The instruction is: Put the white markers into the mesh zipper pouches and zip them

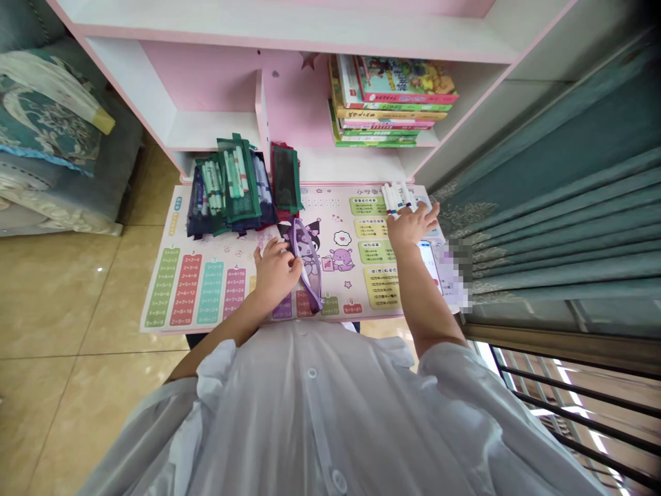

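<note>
My left hand [277,269] rests beside a purple-trimmed clear zip pouch [308,265], its fingers loosely bent and apart. The thumb lies at the pouch's left edge; whether it presses on it I cannot tell. My right hand [413,226] is spread over the near end of several white marker pens [396,195] lying together at the mat's back right. Its fingers look apart, though the undersides are hidden. At the back left, green and dark blue mesh pouches [240,186] with markers inside lie in a pile. Next to them are dark green and red pouches [286,178].
A printed desk mat [160,296] covers the desktop. Under my right forearm lies a phone [429,262], partly covered. A pink-and-white shelf [206,131] rises behind, holding a stack of books [392,103]. Teal curtains [558,207] hang at the right.
</note>
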`<state>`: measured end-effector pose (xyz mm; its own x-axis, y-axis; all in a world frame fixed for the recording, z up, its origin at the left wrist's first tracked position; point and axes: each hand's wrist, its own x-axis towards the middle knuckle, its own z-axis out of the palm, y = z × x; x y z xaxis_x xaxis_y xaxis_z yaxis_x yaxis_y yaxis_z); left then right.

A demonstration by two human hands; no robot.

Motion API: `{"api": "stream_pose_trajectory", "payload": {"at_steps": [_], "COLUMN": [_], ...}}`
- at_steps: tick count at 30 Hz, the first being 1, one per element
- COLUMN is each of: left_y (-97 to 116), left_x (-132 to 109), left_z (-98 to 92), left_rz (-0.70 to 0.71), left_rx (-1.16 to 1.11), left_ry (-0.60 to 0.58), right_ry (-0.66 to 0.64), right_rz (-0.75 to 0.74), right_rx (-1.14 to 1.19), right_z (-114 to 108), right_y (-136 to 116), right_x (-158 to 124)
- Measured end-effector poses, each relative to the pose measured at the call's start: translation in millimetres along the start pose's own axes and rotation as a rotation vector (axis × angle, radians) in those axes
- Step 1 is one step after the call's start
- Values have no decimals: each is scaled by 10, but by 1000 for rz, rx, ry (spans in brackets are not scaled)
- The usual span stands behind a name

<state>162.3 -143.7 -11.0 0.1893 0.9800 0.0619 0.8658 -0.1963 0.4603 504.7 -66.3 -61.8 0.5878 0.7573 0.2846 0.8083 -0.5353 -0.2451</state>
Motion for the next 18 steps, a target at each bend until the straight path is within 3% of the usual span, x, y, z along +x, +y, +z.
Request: {"api": "stream_pose_trajectory", "payload": {"at_steps": [18], "left_y": [-29], "left_x": [2], "left_z": [-21], "left_rz": [-11], "left_rx": [-4], "left_ry": [-15], "right_ry": [-197], "right_rz": [122], "right_rx": [-98], "right_z": [61], "right_y": [-27], "right_x": [80]}}
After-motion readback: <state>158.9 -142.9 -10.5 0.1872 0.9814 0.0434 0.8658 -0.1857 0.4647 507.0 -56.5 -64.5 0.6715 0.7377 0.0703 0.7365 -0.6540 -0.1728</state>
